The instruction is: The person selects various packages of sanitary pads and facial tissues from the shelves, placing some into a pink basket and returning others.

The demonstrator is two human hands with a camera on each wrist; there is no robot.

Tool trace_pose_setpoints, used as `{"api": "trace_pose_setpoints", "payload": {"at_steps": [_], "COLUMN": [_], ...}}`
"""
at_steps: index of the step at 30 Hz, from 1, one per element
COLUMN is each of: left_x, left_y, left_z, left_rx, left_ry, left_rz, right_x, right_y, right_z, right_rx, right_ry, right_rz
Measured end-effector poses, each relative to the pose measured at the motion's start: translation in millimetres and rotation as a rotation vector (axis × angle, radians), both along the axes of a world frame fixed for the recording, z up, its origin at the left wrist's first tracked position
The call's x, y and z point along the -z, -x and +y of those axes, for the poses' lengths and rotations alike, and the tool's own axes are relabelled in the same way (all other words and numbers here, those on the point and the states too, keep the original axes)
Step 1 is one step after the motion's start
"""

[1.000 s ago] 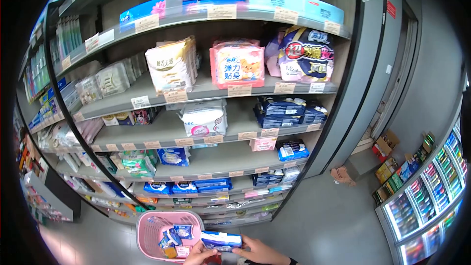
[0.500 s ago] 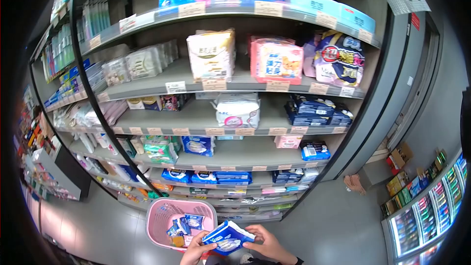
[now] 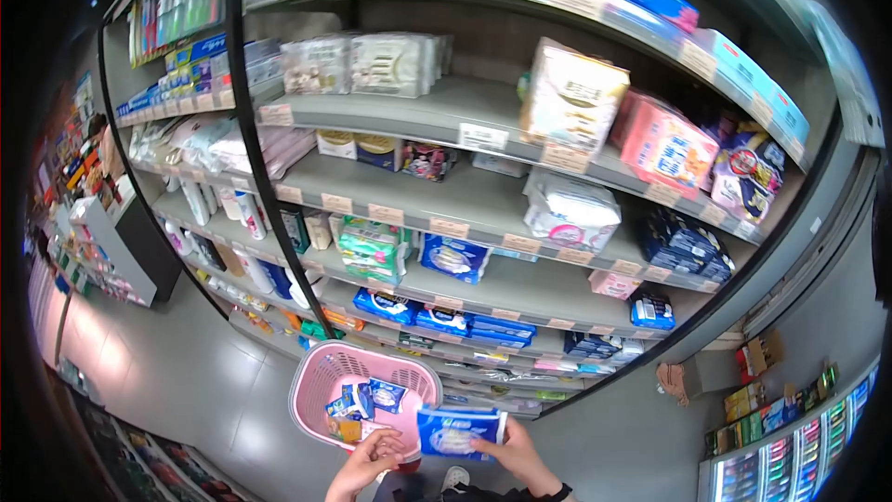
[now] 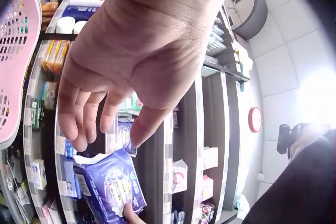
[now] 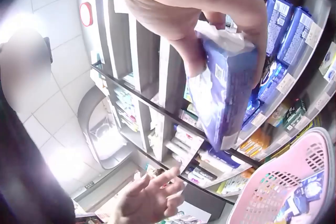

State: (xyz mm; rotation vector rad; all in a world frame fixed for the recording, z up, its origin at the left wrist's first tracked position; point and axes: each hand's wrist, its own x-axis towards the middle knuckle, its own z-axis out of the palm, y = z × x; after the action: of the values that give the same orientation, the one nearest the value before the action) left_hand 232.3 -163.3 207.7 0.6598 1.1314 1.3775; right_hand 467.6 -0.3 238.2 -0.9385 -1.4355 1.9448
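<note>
My right hand point(image 3: 522, 461) grips a blue pack of sanitary pads point(image 3: 450, 431) by its right end, thumb on the printed front. In the right wrist view, the fingers and thumb straddle the pack's point(image 5: 223, 85) white-edged end. My left hand point(image 3: 372, 461) is off the pack, just to its left, with fingers loosely bent and nothing in them. The left wrist view has that hand point(image 4: 142, 56) above the pack point(image 4: 113, 184). Below and left of the pack, a pink basket point(image 3: 301, 400) holds several small packs, mostly blue.
A tall grey shelf unit point(image 3: 446, 98) fills the view ahead, with packs of pads and tissues on its tiers. More blue packs point(image 3: 441, 318) lie on a low tier behind the basket. Lit drink shelves point(image 3: 790, 451) stand at the right, and cartons point(image 3: 757, 353) sit on the floor near them.
The pack, held by both hands earlier, is now in the right hand alone, its front turned up. The left hand has let go and moved left. The head view has swung left.
</note>
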Motion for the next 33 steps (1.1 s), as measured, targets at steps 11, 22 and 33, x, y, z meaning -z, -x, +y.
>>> {"api": "trace_pose_setpoints", "payload": {"at_steps": [11,22,33], "left_x": [-9.6,10.7,21.2], "left_y": [80.6,129.5,147.9], "left_z": [-55.4,-84.6,-79.7], "left_rx": [-0.072,-0.146,-0.120], "left_ry": [0.061,0.075,0.103], "left_rz": [-0.010,-0.053,-0.086], "right_x": [-45.0,-11.3,-34.2], "right_y": [118.6,188.5,208.7], "right_z": [128.0,208.6,185.8], "right_rx": [0.347,0.622,0.545], "right_ry": [-0.335,-0.939,-0.987], "right_rz": [0.094,-0.326,-0.359]}}
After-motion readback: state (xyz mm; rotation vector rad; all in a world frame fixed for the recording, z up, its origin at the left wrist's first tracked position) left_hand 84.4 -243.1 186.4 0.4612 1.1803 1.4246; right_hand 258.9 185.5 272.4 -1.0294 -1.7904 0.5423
